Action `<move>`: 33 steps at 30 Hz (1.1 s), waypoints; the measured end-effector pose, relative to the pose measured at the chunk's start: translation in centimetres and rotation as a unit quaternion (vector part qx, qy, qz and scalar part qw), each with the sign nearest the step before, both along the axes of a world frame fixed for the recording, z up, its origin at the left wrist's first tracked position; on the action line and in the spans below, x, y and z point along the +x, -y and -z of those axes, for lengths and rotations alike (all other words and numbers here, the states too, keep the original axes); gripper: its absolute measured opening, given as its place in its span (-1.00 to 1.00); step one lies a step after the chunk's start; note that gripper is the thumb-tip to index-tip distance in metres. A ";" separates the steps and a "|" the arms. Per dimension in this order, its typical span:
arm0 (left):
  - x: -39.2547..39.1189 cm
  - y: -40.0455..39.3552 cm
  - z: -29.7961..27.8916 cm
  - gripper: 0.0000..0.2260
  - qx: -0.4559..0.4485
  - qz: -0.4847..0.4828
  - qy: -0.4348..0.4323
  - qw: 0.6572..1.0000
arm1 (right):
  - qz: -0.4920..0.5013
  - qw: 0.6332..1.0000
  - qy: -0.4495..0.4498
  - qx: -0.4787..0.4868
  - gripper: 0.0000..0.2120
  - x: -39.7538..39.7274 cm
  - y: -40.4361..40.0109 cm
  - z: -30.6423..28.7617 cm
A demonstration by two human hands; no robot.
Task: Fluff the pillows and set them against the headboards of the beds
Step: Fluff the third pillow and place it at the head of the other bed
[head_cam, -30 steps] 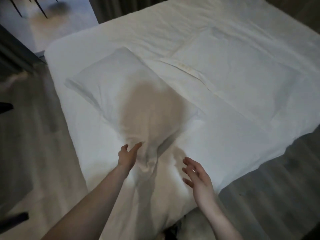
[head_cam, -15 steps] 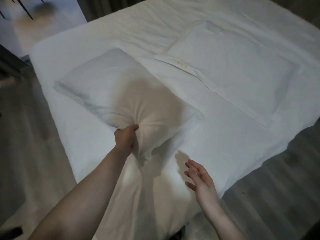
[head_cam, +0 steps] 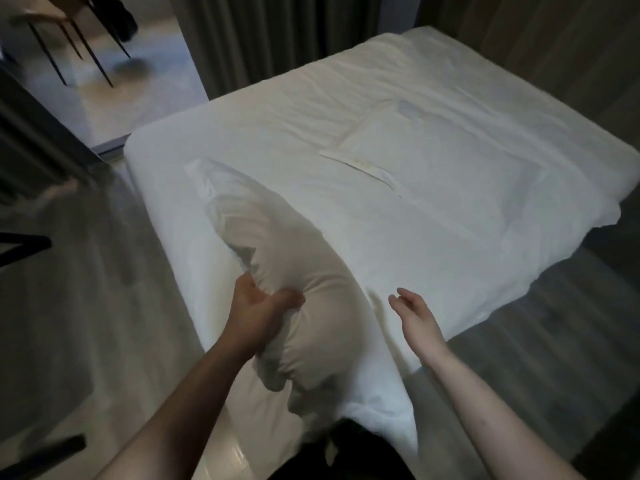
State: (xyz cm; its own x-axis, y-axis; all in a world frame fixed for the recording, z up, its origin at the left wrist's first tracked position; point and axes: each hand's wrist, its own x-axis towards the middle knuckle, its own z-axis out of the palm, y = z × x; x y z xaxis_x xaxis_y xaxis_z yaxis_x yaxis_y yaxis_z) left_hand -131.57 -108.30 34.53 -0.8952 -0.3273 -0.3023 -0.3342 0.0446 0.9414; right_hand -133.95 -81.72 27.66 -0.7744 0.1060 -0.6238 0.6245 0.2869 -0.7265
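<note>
A white pillow (head_cam: 304, 292) hangs partly lifted over the near corner of the bed (head_cam: 433, 265), its far end still on the sheet. My left hand (head_cam: 259, 306) grips the pillow's near left edge, bunching the fabric. To the pillow's right my right hand (head_cam: 415, 317) hovers with fingers straight, holding nothing and apart from the pillow. A second white pillow (head_cam: 446, 168) lies flat on the far right part of the bed. No headboard shows in this view.
Grey curtains (head_cam: 277, 36) hang beyond the bed. A chair with thin dark legs (head_cam: 79, 43) stands at the top left on a lit floor. Dark furniture edges (head_cam: 24, 244) jut in at the left. Wooden floor runs along both sides of the bed.
My left hand took hold of the pillow's near edge and pulled it up and toward me, lifting it off the bed. My right hand stayed open beside it.
</note>
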 end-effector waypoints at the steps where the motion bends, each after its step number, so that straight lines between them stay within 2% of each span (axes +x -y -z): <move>1: 1.6 -0.3 -1.0 -0.72 -0.001 0.020 -0.010 1.000 | -0.006 1.000 0.027 -0.002 -0.46 1.7 0.1 0.0; 3: 4.5 -1.0 -2.5 -0.71 0.003 0.055 -0.039 0.998 | 0.016 0.996 0.079 -0.031 -0.41 5.3 0.3 0.5; 7: 9.1 -2.8 -3.5 -0.69 0.020 0.101 -0.065 0.993 | 0.072 0.960 0.194 -0.190 -0.46 10.5 -0.5 1.2; 10: 10.9 -4.4 -3.9 -0.73 0.027 0.143 -0.071 0.987 | 0.075 0.941 0.234 -0.233 -0.38 12.7 -2.1 0.9; 12: 11.1 -5.2 -4.2 -0.76 0.022 0.162 -0.086 0.983 | 0.079 0.940 0.235 -0.235 -0.42 13.2 -2.7 -0.3; 14: 11.1 -6.4 -5.1 -0.81 0.020 0.175 -0.103 0.979 | 0.109 0.947 0.204 -0.223 -0.53 13.7 -3.8 -1.5; 17: 10.9 -8.1 -6.3 -0.92 0.003 0.212 -0.104 0.972 | 0.166 0.967 0.137 -0.135 -0.36 13.8 -6.4 -1.6; 18: 10.9 -8.6 -6.5 -0.91 -0.007 0.224 -0.106 0.969 | 0.187 0.968 0.124 -0.111 -0.40 13.7 -7.4 -2.1; 20: 10.8 -9.7 -6.9 -0.86 -0.035 0.237 -0.106 0.965 | 0.260 0.954 0.095 -0.117 -0.45 13.7 -9.8 -3.8; 22: 11.4 -10.9 -7.2 -0.89 -0.048 0.239 -0.094 0.965 | 0.308 0.938 0.020 -0.161 -0.41 13.8 -12.6 -5.0; 23: 11.9 -11.6 -7.4 -0.88 -0.042 0.242 -0.094 0.965 | 0.318 0.932 -0.030 -0.174 -0.47 14.0 -13.9 -6.1; 26: 13.6 -14.0 -7.8 -0.74 -0.043 0.254 -0.085 0.962 | 0.335 0.918 -0.119 -0.177 -0.74 15.1 -18.0 -8.5; 30: 14.7 -15.4 -7.9 -0.45 -0.071 0.316 -0.030 0.946 | 0.336 0.895 -0.215 -0.200 -0.76 16.5 -22.4 -11.0; 33: 14.3 -16.6 -6.4 -0.44 -0.023 0.347 0.063 0.936 | 0.333 0.878 -0.268 -0.216 -0.76 16.9 -24.8 -12.5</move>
